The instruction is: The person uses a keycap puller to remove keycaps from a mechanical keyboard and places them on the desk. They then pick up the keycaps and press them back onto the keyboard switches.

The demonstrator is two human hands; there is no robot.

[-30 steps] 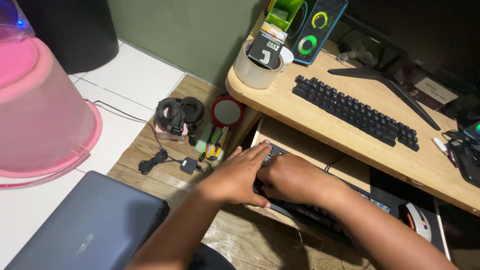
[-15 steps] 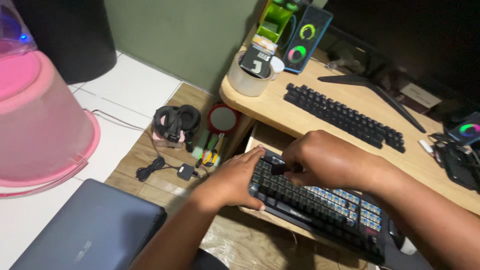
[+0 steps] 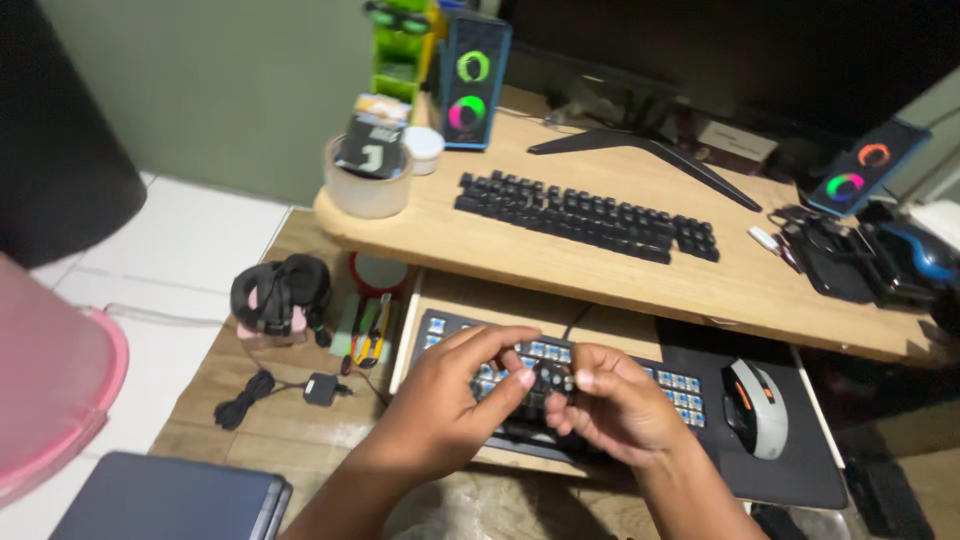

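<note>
My left hand (image 3: 455, 395) and my right hand (image 3: 615, 410) meet over a keyboard (image 3: 665, 385) on the pull-out tray. Both pinch a small black keycap (image 3: 546, 379) between their fingertips. Most of the keyboard's caps are off, so its blue switches show. On the wooden desk (image 3: 560, 265) above lie rows of loose black keycaps (image 3: 590, 212), laid out like a keyboard.
A grey and orange mouse (image 3: 755, 405) sits on a black pad right of the keyboard. On the desk stand a tape roll (image 3: 368, 190), two glowing speakers (image 3: 470, 85) and a monitor stand (image 3: 640, 150). Headphones (image 3: 280, 295), a charger (image 3: 322, 388), a laptop (image 3: 170, 500) and a pink bucket (image 3: 50, 380) are on the floor.
My right hand lifted a small dark piece off the keyboard's left end. Both hands then came together over the keyboard's middle, holding it. The camera swung right.
</note>
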